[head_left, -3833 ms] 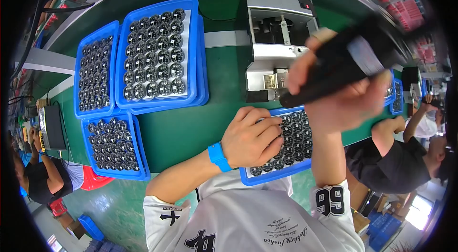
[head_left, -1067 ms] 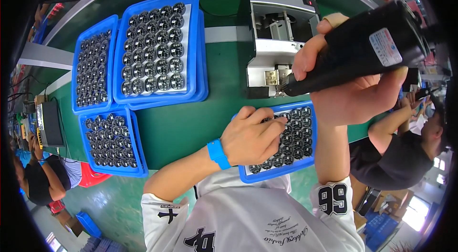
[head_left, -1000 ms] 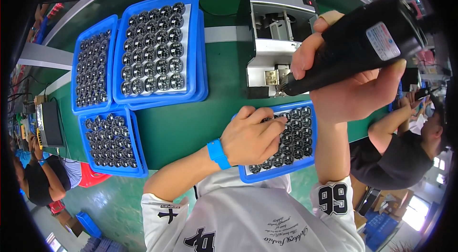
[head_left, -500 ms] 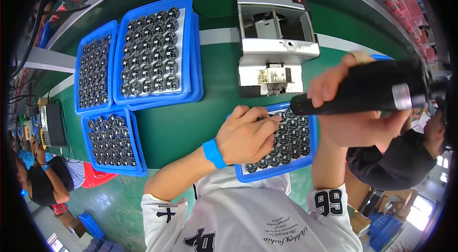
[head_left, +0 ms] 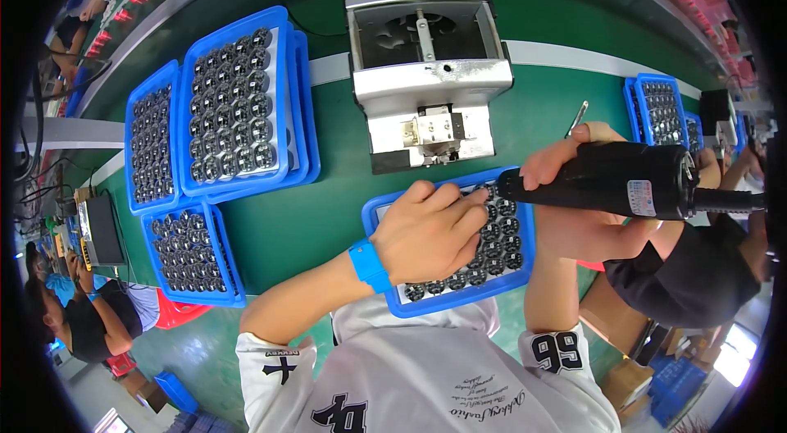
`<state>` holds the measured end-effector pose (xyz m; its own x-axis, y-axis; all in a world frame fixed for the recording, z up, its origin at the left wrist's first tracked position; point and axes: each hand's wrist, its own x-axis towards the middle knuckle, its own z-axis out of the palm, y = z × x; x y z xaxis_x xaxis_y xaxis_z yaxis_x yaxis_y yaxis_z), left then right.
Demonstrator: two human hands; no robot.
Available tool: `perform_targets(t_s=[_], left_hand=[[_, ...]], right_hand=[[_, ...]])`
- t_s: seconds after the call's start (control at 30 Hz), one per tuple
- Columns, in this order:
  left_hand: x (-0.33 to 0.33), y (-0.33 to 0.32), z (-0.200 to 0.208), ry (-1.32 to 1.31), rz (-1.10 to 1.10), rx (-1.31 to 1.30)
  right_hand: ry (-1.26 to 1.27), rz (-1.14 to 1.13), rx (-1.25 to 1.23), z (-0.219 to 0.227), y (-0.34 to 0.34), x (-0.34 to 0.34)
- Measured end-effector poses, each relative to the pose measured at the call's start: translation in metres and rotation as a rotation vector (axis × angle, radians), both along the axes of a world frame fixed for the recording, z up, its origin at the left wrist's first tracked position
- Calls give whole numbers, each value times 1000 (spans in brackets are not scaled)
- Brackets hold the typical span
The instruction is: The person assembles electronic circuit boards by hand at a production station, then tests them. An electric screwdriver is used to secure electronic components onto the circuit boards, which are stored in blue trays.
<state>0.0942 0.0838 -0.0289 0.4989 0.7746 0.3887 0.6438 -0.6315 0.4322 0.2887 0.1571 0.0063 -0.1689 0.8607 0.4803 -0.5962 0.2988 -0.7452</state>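
My right hand [head_left: 574, 207] grips a black electric screwdriver [head_left: 631, 179], held almost level. Its tip is at the upper part of a blue tray [head_left: 466, 296] close to my body. Rows of glossy black round parts [head_left: 490, 233] sit in this tray on a white liner. My left hand [head_left: 433, 232], with a blue band at the wrist, lies over the tray's left half with bent fingers. Its fingertips press at a round part beside the screwdriver tip. That part is mostly hidden by the fingers and the tool.
Beyond the tray stands a silver bench machine [head_left: 428, 76]. To the left are stacked blue trays [head_left: 299, 129] of similar parts, and a smaller tray [head_left: 193, 257]. More trays [head_left: 658, 109] stand far right. Co-workers sit on both sides, one in a black top [head_left: 689, 277].
The view has shifted to the right, bringing more trays into sight. The screwdriver has turned a little, its rear end now lower. My left hand stays at the same spot on the tray.
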Motion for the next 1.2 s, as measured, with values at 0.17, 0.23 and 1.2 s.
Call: perform_targets(t_s=[0.17,0.23,1.2], left_hand=[[0,1,2,33,15,-3],[-1,0,1,30,18,-6],[-1,-5,-6,11,7,52]], right_hand=[[-40,-130,-123,-2,-6,-4],[-228,-219,-232,6,-9,-8],[4,17,91,35,-6,-20]])
